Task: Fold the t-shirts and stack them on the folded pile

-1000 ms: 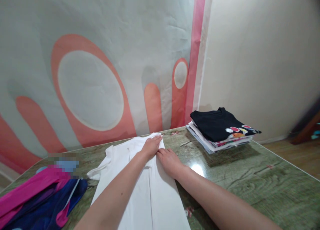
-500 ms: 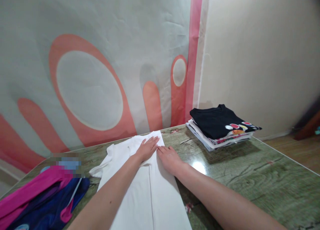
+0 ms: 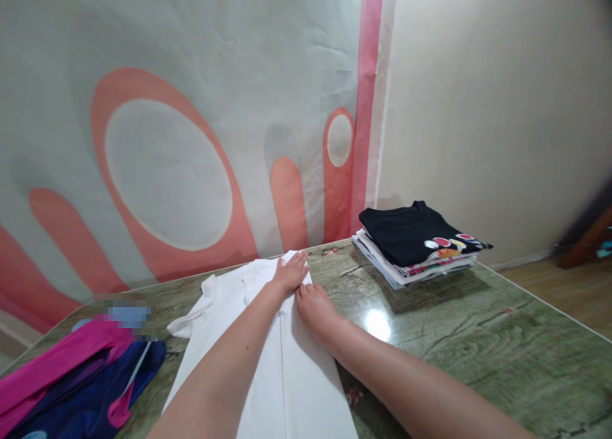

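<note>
A white short-sleeved shirt (image 3: 258,369) lies on the table with one side folded over toward its middle, and a sleeve sticks out at the left. My left hand (image 3: 291,274) rests flat on the shirt near its far right corner, fingers stretched out. Just nearer to me, my right hand (image 3: 315,308) is at the shirt's right edge. Its fingers are curled down on the cloth, and the fingertips are partly hidden.
A stack of folded clothes with a black printed T-shirt (image 3: 399,232) on top sits at the back right of the wood-patterned table (image 3: 430,350). Pink and navy clothing (image 3: 90,375) lies at the left. A printed wall sheet (image 3: 248,76) rises behind the table.
My left hand has slid right to the shirt's far right corner. The right hand has drawn slightly nearer, its fingers more curled. The view has shifted slightly.
</note>
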Demonstrator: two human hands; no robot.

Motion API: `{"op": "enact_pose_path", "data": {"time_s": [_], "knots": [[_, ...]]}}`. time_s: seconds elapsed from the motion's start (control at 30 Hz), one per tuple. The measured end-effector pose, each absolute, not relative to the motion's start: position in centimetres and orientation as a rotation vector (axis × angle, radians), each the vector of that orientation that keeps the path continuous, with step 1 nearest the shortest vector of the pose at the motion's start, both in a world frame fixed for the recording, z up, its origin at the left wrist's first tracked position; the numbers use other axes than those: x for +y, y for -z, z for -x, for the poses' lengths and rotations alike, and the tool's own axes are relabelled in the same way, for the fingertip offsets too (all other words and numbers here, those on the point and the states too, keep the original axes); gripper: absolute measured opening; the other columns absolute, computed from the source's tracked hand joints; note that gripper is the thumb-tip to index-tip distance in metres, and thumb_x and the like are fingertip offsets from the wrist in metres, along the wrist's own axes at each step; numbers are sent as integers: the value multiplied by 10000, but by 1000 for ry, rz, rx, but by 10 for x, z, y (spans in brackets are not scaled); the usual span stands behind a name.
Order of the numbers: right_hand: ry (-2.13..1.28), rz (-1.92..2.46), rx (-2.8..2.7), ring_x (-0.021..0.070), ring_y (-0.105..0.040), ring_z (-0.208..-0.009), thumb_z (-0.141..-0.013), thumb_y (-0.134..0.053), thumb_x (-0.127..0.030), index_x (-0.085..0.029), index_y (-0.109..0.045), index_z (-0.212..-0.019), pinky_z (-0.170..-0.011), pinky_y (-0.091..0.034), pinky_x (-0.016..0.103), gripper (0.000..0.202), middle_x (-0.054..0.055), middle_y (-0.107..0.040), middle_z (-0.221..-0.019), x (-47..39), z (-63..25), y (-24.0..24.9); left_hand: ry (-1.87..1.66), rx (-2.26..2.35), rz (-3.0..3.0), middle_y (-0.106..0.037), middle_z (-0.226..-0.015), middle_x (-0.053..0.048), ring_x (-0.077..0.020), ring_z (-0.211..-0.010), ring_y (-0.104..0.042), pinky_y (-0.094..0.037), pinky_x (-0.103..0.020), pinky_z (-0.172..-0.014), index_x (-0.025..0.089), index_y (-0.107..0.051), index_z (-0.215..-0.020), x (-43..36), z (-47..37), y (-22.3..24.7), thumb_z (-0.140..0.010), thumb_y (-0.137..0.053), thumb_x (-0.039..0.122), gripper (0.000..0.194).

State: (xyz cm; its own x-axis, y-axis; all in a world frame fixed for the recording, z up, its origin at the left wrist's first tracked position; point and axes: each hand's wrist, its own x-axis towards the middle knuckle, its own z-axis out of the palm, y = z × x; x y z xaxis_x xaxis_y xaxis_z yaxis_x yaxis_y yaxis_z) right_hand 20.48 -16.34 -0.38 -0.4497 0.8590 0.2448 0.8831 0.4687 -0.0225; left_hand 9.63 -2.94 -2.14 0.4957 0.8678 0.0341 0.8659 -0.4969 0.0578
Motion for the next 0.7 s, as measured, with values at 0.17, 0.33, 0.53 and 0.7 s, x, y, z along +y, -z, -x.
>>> {"op": "enact_pose_path", "data": {"time_s": [0.17, 0.33, 0.53, 0.7], "knots": [[133, 1485, -2431, 271, -533, -1028, -895, -440, -101, -74, -585, -1202, -882, -409, 414, 341, 173, -625, -1088, -166, -214, 0, -194, 1657, -2681, -221, -1578, -63, -239, -1458, -164, -117, -629, -1117, 246, -271, -1495, -31, -99, 13, -985, -262, 329, 517], [51, 1457, -2343, 247, -518, -1119, -913, -407, -96, -123, -619, -1156, -980, -368, 413, 324, 144, -630, -1153, -159, -237, -10, -365, 1621, -2647, -322, -1542, -81, -144, -1433, -242, -223, -364, -1162, 165, -301, -1487, -62, -74, 13, -969, -216, 210, 527], [-75, 1230, -2318, 237, -245, -1419, -959, -368, -208, -50, -356, -1442, -1143, -230, 402, 509, 167, -331, -1521, -167, -221, 4, -130, 1435, -2808, -240, -1574, -54, -187, -1457, -166, -122, -454, -1172, 222, -255, -1507, -114, -36, 27, -982, -271, 292, 530], [-193, 1365, -2455, 293, -179, -1445, -964, -356, -489, 14, -222, -1486, -1160, -186, 473, 737, 231, -201, -1548, -183, -198, 20, -117, 1491, -2776, -206, -1584, -29, -186, -1459, -161, -132, -459, -1164, 240, -239, -1515, -122, -37, 24, -987, -225, 289, 530]]}}
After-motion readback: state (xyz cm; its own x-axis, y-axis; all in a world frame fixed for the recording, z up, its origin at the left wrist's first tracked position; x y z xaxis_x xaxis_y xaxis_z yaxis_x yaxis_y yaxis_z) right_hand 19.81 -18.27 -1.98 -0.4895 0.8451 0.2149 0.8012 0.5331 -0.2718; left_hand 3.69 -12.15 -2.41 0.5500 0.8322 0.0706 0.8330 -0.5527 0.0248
